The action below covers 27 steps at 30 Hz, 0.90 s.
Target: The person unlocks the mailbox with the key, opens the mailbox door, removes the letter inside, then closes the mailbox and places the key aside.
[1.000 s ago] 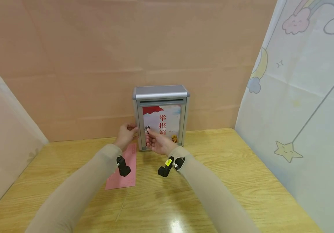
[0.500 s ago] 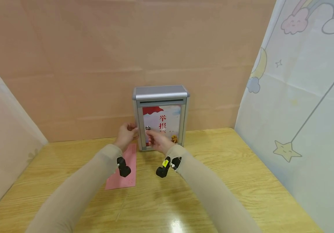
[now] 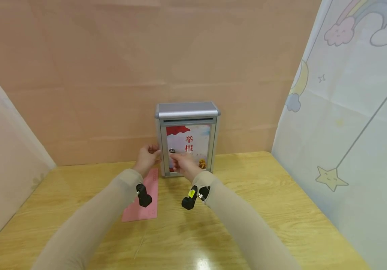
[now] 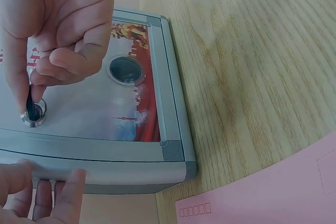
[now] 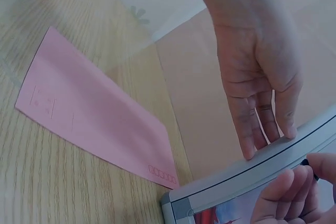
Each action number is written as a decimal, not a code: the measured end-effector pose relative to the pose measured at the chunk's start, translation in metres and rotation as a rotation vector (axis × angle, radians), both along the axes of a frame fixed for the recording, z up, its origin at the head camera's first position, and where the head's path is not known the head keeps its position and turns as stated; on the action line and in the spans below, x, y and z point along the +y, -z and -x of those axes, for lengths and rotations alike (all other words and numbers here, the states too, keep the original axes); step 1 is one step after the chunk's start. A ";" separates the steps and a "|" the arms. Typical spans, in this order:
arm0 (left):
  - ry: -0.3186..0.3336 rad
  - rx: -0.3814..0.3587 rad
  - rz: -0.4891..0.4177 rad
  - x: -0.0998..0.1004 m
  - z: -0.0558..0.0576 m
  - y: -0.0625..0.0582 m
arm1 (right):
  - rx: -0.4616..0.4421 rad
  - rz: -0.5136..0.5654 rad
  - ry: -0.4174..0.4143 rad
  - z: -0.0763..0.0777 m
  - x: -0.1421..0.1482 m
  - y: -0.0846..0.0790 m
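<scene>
A silver-grey metal letter box (image 3: pixel 188 109) with a slot near its top and a printed front stands upright against the back wall. My right hand (image 3: pixel 184 165) is at the lower left of its front. Thumb and forefinger pinch a small key with a black head (image 4: pixel 32 100), set in the round chrome lock (image 4: pixel 41 121). The remaining fingers curl loosely and cover part of the print. Along the box's left side, my left hand (image 3: pixel 146 161) rests its fingertips (image 5: pixel 249 153) and thumb on the metal frame, the fingers mostly straight. The box door is flush with its frame.
A pink envelope (image 3: pixel 146 204) lies flat on the wooden table (image 3: pixel 247 210), left of the box and partly under the left forearm. A round dark window (image 4: pixel 126 71) sits low in the box front. Printed cloth walls (image 3: pixel 348 112) rise at both sides.
My right hand has turned at the lock, its fingers going from over the lock to just below it. The left hand keeps its place on the box's side. The view has tilted slightly.
</scene>
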<state>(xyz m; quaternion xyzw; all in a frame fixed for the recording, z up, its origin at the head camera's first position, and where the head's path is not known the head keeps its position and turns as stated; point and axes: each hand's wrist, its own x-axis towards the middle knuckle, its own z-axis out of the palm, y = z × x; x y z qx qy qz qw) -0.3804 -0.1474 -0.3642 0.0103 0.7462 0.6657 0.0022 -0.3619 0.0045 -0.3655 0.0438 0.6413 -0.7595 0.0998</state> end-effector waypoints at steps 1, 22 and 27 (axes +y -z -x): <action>-0.001 -0.004 0.003 0.000 0.000 0.001 | -0.020 0.016 0.004 0.000 0.000 0.001; 0.013 0.006 0.011 0.000 -0.001 0.000 | -0.123 0.163 0.078 -0.001 -0.005 0.001; 0.006 0.005 0.005 -0.001 0.000 0.000 | -0.084 0.123 0.091 -0.002 -0.007 0.002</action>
